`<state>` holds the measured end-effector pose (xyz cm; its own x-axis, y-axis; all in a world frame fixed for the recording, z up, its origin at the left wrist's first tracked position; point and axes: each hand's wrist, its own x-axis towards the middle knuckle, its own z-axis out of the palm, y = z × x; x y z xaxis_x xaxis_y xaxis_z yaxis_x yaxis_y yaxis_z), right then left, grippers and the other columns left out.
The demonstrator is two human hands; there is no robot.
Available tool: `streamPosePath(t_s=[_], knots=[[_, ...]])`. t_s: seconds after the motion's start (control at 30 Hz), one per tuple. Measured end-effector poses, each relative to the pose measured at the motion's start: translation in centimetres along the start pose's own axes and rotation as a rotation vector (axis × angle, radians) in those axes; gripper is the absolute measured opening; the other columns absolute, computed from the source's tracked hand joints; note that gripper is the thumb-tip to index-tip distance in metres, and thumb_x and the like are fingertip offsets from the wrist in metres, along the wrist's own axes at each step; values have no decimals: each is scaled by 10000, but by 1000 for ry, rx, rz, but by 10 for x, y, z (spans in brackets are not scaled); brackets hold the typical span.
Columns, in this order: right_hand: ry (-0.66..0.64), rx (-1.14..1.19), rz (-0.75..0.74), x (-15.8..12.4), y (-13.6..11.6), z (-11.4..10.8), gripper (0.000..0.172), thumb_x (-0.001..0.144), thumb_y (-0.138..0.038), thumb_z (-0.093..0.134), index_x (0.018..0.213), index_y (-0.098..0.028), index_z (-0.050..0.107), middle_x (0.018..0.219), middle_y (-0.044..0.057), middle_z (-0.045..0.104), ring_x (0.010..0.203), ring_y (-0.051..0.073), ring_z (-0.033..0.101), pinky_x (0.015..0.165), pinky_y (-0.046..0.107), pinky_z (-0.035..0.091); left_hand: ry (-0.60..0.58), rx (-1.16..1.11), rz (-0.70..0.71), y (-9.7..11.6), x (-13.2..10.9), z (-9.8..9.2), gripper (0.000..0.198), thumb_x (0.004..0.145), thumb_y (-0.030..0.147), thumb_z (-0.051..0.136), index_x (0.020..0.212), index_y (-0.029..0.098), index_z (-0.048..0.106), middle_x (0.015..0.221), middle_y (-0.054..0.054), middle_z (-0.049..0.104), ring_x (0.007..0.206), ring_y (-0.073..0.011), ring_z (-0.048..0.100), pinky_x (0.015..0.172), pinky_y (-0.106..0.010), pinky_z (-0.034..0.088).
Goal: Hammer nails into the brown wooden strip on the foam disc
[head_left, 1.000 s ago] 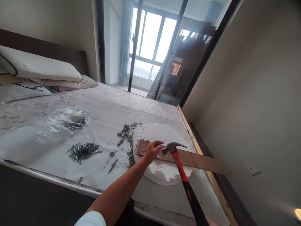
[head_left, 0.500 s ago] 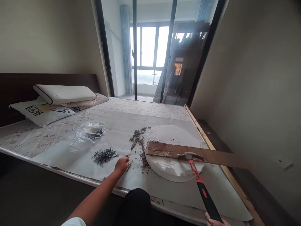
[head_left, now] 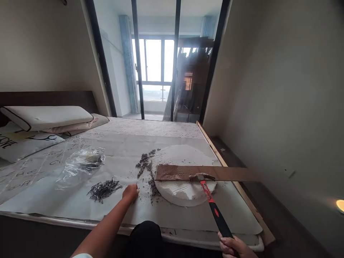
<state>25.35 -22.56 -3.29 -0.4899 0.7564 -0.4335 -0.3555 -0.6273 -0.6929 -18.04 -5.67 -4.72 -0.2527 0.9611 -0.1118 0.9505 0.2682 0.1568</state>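
Observation:
My right hand is wrapped around the black and red handle of a claw hammer. The hammer's head rests on a brown wooden board with small holes at its left end. That board lies across a round white foam slab and sticks out past the bed's right side. My left hand is closed just above the sheet, between a pile of nails and grey crumbs. Whatever its fingers hold is hidden.
A clear plastic bag with dark contents lies behind the nails. Pillows are stacked by the headboard at left. A pale sheet covers the mattress, and a wooden rail runs along its right edge. Sliding glass doors stand beyond.
The view has turned right, so things sit further left. A thin, dark, nail-like piece seen beside my left hand is out of sight now. The hammer still rests on the board.

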Motion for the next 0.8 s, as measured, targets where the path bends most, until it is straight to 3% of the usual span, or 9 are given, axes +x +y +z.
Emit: streamPosePath(t_s=[0.17, 0.3, 0.47, 0.63, 0.8], knots=[[34, 46, -14, -1, -7, 11, 406, 530, -401, 718, 552, -190, 372, 419, -118, 315, 299, -5, 200, 304, 126, 155, 115, -171, 94, 5, 6, -28, 210, 750, 201, 421, 838, 169, 609, 742, -36, 672, 700, -163, 620, 637, -220, 402], [46, 101, 20, -4, -14, 19, 390, 533, -361, 694, 501, -188, 346, 393, -121, 303, 283, -5, 192, 284, 133, 165, 79, -473, 157, 28, 6, -50, 342, 757, 342, 421, 944, 154, 635, 618, -2, 653, 569, -156, 611, 577, -232, 438], [51, 115, 40, -9, -20, 23, 285, 634, -305, 603, 506, -183, 380, 389, -104, 326, 286, 11, 251, 292, 138, 201, -11, -800, 279, 94, 3, -63, 411, 685, 448, 550, 919, 130, 664, 587, -12, 648, 588, -160, 612, 580, -253, 482], [32, 162, 54, -14, -27, 28, 272, 609, -291, 629, 550, -193, 383, 401, -106, 360, 288, 20, 273, 288, 137, 161, -116, -1060, 358, 177, -7, -61, 411, 668, 490, 609, 831, 119, 677, 581, -33, 639, 570, -154, 603, 574, -264, 496], [-42, 198, 21, -11, -26, 23, 377, 511, -359, 702, 528, -192, 364, 415, -106, 367, 288, 1, 229, 291, 134, 123, -377, -1250, 314, 237, -7, -48, 377, 578, 390, 744, 813, 104, 669, 760, -108, 690, 734, -195, 651, 712, -302, 519]])
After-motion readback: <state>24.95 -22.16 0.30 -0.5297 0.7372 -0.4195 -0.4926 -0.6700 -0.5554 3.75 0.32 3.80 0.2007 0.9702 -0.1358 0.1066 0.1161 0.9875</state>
